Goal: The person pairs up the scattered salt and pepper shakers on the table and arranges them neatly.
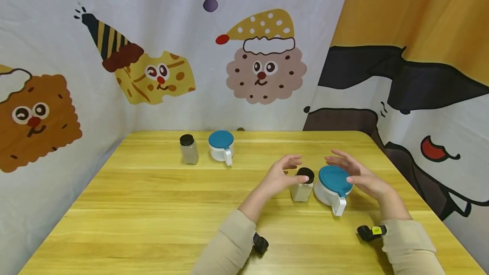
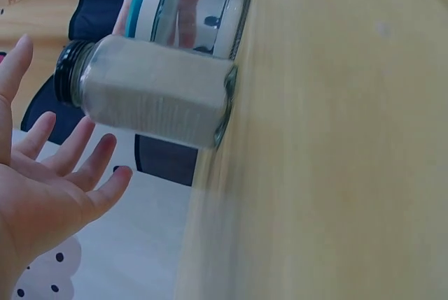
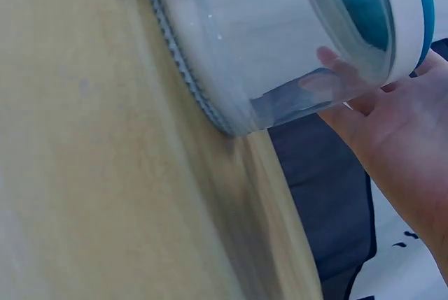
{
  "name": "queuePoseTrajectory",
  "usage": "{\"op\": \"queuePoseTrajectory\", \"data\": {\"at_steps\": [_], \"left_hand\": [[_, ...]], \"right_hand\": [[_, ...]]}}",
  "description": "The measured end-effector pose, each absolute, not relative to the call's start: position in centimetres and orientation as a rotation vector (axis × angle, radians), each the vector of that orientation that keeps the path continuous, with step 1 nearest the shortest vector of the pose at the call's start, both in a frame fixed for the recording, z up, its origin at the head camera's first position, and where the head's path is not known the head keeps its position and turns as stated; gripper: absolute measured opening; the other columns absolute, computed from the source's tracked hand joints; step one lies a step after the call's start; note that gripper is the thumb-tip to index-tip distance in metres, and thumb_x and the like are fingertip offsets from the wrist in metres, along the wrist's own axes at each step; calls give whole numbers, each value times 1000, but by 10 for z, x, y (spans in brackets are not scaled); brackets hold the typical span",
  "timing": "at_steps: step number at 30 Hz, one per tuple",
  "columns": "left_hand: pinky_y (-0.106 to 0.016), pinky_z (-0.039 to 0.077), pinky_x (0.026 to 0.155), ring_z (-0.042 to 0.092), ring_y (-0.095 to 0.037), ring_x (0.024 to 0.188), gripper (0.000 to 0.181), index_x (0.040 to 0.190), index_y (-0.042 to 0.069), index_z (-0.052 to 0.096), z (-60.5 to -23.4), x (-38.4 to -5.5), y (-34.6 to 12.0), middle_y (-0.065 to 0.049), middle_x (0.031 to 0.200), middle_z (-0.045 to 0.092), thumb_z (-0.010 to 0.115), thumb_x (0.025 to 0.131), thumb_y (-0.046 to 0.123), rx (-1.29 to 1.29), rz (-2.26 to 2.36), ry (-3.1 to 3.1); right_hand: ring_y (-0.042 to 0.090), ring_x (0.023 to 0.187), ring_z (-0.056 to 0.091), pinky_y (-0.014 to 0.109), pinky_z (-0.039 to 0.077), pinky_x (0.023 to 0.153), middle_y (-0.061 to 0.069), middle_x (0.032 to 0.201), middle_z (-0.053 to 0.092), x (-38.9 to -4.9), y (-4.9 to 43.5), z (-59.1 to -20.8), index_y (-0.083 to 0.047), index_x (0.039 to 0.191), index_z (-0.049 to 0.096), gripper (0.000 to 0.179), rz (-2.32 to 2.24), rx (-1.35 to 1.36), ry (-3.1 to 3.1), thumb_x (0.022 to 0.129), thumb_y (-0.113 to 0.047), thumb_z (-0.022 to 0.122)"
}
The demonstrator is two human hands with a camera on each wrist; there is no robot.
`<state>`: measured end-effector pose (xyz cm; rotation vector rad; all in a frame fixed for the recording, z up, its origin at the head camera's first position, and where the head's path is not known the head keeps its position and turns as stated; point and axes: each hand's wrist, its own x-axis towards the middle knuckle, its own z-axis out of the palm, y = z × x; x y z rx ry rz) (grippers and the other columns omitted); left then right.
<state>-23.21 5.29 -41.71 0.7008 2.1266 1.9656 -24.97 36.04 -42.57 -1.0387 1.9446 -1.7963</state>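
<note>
My left hand (image 1: 278, 174) is beside a small glass jar (image 1: 302, 191) with a black lid and pale contents. In the left wrist view a gap shows between the spread fingers and that jar (image 2: 157, 90). To its right stands a clear container (image 1: 327, 194) with a blue lid and a white handle that points toward me. My right hand (image 1: 363, 177) is at this container's right side, thumb by the lid's edge and fingers extended behind. In the right wrist view the fingers show partly through the clear wall (image 3: 245, 41); contact is unclear.
Farther back on the wooden table (image 1: 153, 215) stand another black-lidded jar (image 1: 189, 152) and another blue-lidded container (image 1: 221, 145) with a white handle. A patterned curtain (image 1: 168, 20) hangs behind the table. Small black devices are on both wrists.
</note>
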Motion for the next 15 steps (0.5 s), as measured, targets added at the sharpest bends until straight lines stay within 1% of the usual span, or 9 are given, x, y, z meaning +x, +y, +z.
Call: {"op": "queuePoseTrajectory", "data": {"at_steps": [1, 5, 8, 9, 12, 15], "left_hand": [[-50, 38, 99, 51, -19, 118, 58, 134, 22, 53, -416, -233, 52, 9, 123, 59, 78, 82, 20, 699, 1967, 2127], [-52, 37, 100, 50, -21, 120, 58, 135, 22, 52, -413, -234, 47, 4, 127, 58, 78, 82, 20, 699, 1971, 2126], [-52, 36, 101, 49, -22, 122, 59, 136, 22, 51, -411, -234, 44, 4, 129, 57, 77, 83, 20, 707, 1956, 2141], [-52, 36, 101, 49, -22, 122, 60, 136, 22, 51, -410, -234, 43, 5, 129, 57, 77, 83, 20, 710, 1951, 2146], [-52, 35, 101, 49, -21, 122, 61, 138, 20, 50, -406, -233, 40, 2, 131, 56, 77, 83, 20, 731, 1938, 2158], [-47, 35, 102, 48, -22, 123, 62, 138, 21, 49, -403, -233, 38, 3, 131, 56, 78, 82, 21, 744, 1925, 2172]], "right_hand": [[22, 138, 29, 27, 34, 101, 24, 152, 23, -249, 360, -424, -4, 153, 9, 73, -1803, -1042, 1954, 94, -4, 52], [23, 138, 29, 24, 31, 103, 23, 152, 24, -247, 356, -417, -5, 153, 11, 71, -1816, -1064, 1983, 93, 2, 49], [24, 138, 29, 24, 30, 104, 24, 152, 24, -245, 354, -413, -5, 153, 12, 71, -1808, -1071, 2022, 92, 4, 47], [24, 138, 30, 24, 30, 105, 25, 152, 24, -244, 353, -411, -5, 153, 12, 71, -1806, -1073, 2040, 92, 5, 47], [26, 137, 30, 24, 29, 106, 29, 150, 23, -243, 352, -408, -4, 152, 13, 70, -1810, -1072, 2078, 92, 4, 47], [27, 137, 31, 25, 28, 107, 34, 148, 21, -242, 351, -406, 0, 152, 12, 70, -1818, -1071, 2101, 92, 6, 47]]}}
